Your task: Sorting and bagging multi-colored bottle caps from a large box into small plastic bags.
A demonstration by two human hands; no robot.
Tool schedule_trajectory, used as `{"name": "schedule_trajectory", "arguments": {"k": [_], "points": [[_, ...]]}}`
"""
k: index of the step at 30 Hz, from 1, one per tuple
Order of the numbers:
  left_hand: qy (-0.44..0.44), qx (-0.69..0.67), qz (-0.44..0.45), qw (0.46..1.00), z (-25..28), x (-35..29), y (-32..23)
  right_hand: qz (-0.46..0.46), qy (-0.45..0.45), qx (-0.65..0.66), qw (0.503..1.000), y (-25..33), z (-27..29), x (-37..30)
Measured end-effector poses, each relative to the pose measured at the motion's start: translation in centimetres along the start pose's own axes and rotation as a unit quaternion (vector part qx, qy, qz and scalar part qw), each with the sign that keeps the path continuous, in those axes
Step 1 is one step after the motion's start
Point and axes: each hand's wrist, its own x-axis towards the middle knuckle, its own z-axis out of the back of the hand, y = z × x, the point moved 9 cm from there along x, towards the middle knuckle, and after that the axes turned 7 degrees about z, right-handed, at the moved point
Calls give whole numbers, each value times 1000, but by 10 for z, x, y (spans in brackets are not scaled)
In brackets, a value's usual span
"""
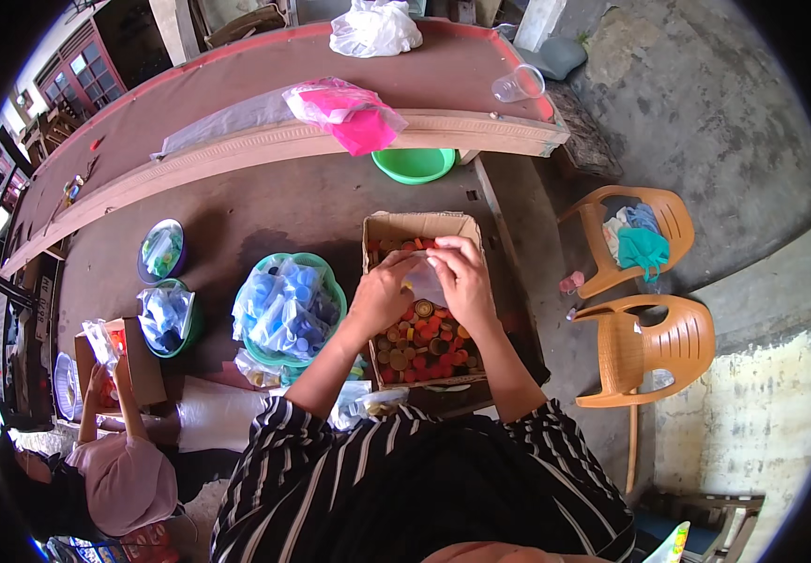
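Both hands meet over an open cardboard box [379, 228] full of red, orange and gold bottle caps [419, 340]. My left hand [383, 291] and my right hand [462, 274] pinch a small clear plastic bag [422, 279] between them, held just above the caps. Sleeves of a black and white striped shirt cover my upper arms at the lower edge.
A green basin [326, 270] of filled clear bags sits left of the box. Smaller bowls [162, 250] of bags lie further left. Another person [124, 469] sits at lower left by a second box. Two orange plastic chairs [644, 347] stand on the right. A long wooden bench [265, 141] holds pink and white bags.
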Motion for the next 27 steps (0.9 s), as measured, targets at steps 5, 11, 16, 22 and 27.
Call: {"name": "schedule_trajectory", "arguments": {"k": [5, 11, 16, 22, 27], "points": [[-28, -39, 34, 998, 48, -20, 9, -138, -94, 59, 984, -68, 23, -15], [40, -55, 83, 994, 60, -46, 14, -233, 83, 1, 969, -174, -64, -108], [64, -102, 135, 983, 53, -58, 28, -216, 80, -58, 971, -207, -109, -120], [50, -106, 154, 981, 37, -55, 41, -212, 118, -145, 959, -232, -132, -107], [63, -91, 157, 981, 30, -32, 42, -200, 113, -103, 968, -244, -130, -108]]}}
